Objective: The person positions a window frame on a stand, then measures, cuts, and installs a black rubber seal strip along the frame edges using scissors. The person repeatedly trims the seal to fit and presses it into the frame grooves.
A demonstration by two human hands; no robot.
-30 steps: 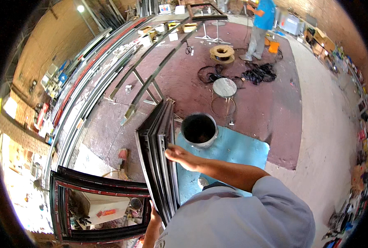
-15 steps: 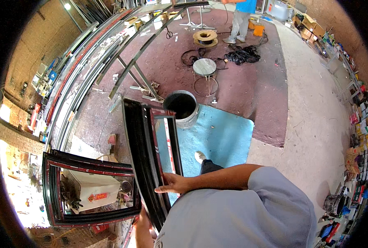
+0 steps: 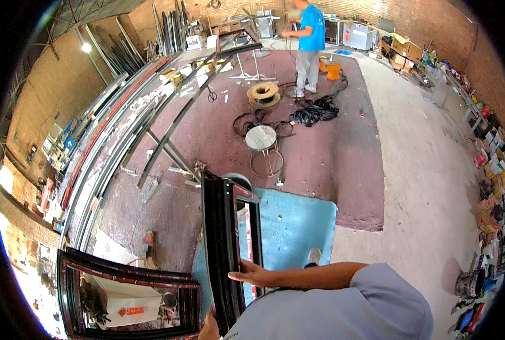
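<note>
A stack of black rectangular frames (image 3: 218,255), with red-and-white strips along some edges, is held upright and edge-on before my body. My right hand (image 3: 251,275) grips its right-hand side, with the thumb laid across the black edge and the other fingers partly hidden in the opening. Low at the picture's bottom, my left hand (image 3: 210,327) is closed against the stack's near left edge; most of its fingers are out of sight. Just left stands a second stack of similar black frames (image 3: 129,271), also with red strips.
A dark bucket (image 3: 238,181) stands partly behind the held frames, by a blue mat (image 3: 298,221). Beyond are a round stool (image 3: 261,137), black coiled strips (image 3: 315,110) and a spool (image 3: 263,93). A metal rack (image 3: 170,127) lies left; a person in blue (image 3: 312,34) stands farther off.
The view has tilted up, showing more of the far wall and the person in blue. The held frames have shifted right, away from the left stack, with both hands still on them.
</note>
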